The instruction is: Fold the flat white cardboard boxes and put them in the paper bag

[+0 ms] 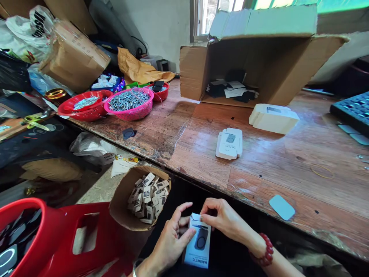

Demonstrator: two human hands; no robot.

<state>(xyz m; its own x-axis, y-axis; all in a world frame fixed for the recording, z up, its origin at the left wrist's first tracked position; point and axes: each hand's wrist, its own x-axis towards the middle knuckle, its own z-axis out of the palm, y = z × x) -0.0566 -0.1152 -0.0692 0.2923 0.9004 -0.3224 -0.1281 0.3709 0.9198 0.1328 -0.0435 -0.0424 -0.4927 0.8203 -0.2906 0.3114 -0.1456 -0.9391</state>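
At the bottom centre of the frame, the person holds a small retail box (198, 243) marked "MAGNETIC" below the near edge of the table (259, 161). Its long axis runs roughly top to bottom in the frame, flap end farthest from the person. The left hand (170, 240) grips the box's left side, fingers curled around it; the right hand (223, 219) pinches the top flap. Both touch it. A cardboard tub of packed boxes (147, 198) sits just upper left of the hands.
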